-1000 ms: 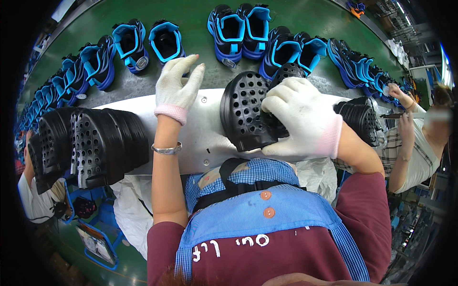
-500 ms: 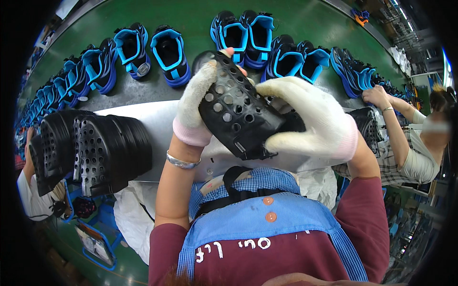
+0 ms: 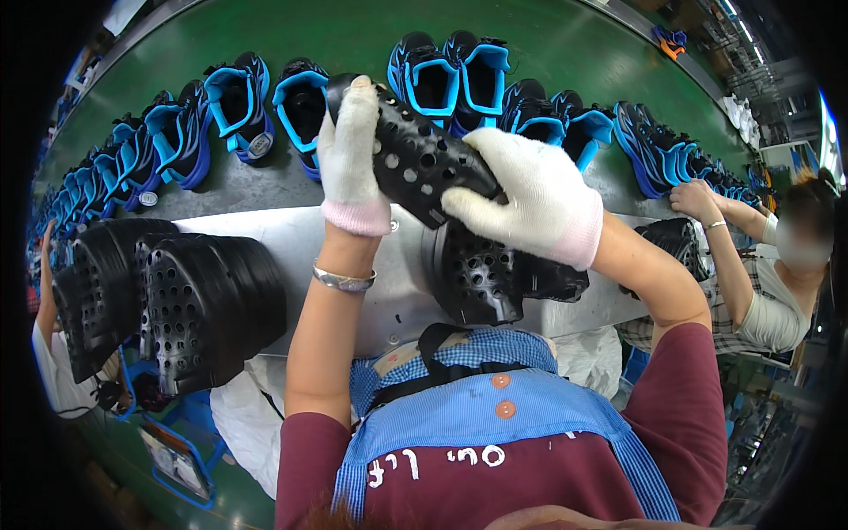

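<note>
My left hand [image 3: 352,172], in a white glove with pink cuff and bare fingertips, grips a black plastic shoe-shaped piece full of round holes [image 3: 415,159] by its left side. The piece is tilted, its upper end near the shoes behind. My gloved right hand [image 3: 534,190] is closed on its lower right end, thumb below and fingers above; part of those fingers is hidden. Just under the held piece, another black perforated piece [image 3: 481,278] lies on the metal ledge [image 3: 353,305], with one more black piece beside it to the right.
Black and blue sports shoes [image 3: 433,79] line the green table [image 3: 327,35] in a curve. Nested black perforated pieces [image 3: 221,300] stack on the ledge at left, with more [image 3: 676,243] at right. A co-worker's hands [image 3: 698,199] are among the shoes at far right.
Both hands have lifted the perforated piece up and away from my body, slightly left. The piece lying on the ledge beneath now shows. My left fingers have shifted along its side.
</note>
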Demonstrator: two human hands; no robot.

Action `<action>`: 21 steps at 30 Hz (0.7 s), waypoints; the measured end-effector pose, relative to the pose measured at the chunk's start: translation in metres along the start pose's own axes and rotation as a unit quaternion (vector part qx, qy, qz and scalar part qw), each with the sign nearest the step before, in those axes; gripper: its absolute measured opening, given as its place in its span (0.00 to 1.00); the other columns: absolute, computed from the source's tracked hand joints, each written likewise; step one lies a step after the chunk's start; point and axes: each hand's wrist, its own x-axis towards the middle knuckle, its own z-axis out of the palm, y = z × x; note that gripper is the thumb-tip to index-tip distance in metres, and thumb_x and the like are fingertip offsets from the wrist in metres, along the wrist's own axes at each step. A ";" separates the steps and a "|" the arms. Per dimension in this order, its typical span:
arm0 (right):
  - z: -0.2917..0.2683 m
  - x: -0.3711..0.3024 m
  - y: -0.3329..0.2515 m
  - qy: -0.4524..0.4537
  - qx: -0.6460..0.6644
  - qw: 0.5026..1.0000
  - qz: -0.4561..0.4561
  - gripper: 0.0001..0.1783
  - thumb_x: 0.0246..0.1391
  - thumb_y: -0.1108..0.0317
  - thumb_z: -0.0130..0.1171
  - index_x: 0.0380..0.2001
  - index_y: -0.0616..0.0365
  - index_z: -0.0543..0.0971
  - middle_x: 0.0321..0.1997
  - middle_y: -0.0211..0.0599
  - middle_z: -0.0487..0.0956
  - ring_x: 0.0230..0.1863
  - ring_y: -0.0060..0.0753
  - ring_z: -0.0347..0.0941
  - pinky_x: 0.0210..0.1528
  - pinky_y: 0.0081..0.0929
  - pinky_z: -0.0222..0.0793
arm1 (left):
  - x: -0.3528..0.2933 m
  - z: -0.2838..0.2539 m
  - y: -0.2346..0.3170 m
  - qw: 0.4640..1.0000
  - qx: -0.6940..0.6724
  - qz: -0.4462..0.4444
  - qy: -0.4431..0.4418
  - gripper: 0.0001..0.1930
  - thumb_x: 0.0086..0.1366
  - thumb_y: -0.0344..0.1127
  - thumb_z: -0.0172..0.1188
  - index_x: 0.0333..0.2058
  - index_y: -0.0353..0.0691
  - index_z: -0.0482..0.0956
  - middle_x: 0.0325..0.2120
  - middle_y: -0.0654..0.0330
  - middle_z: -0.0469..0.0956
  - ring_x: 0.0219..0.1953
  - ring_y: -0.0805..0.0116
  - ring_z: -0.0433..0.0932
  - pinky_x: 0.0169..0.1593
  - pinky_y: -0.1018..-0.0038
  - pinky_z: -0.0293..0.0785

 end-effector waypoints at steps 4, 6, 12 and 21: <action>-0.004 0.018 0.029 0.001 -0.083 0.997 -0.005 0.19 0.51 0.56 0.64 0.35 0.61 0.75 0.28 0.48 0.77 0.31 0.50 0.77 0.34 0.38 0.72 | 0.035 -0.029 -0.028 0.986 0.158 -0.054 -0.009 0.23 0.71 0.53 0.53 0.46 0.35 0.78 0.36 0.64 0.78 0.32 0.78 0.74 0.37 0.80 0.72; -0.007 0.026 0.038 0.011 -0.101 0.995 -0.011 0.22 0.52 0.51 0.60 0.26 0.63 0.74 0.25 0.52 0.77 0.30 0.53 0.77 0.33 0.42 0.73 | 0.054 -0.052 -0.042 0.979 0.201 -0.025 -0.005 0.21 0.73 0.48 0.50 0.51 0.36 0.75 0.40 0.60 0.79 0.39 0.71 0.78 0.44 0.74 0.76; -0.025 0.055 0.075 -0.052 -0.074 0.990 0.112 0.25 0.50 0.48 0.58 0.26 0.65 0.79 0.22 0.51 0.78 0.27 0.48 0.78 0.35 0.38 0.74 | 0.127 -0.047 -0.052 0.740 0.623 0.220 -0.124 0.28 0.62 0.38 0.57 0.61 0.40 0.68 0.58 0.46 0.70 0.60 0.51 0.70 0.64 0.65 0.65; -0.036 0.108 0.099 -0.187 -0.045 0.968 0.161 0.33 0.50 0.41 0.57 0.33 0.68 0.82 0.21 0.45 0.78 0.23 0.35 0.76 0.30 0.31 0.73 | 0.168 -0.032 -0.049 0.677 0.712 0.099 -0.155 0.20 0.65 0.49 0.52 0.43 0.37 0.79 0.39 0.43 0.80 0.43 0.43 0.78 0.48 0.58 0.74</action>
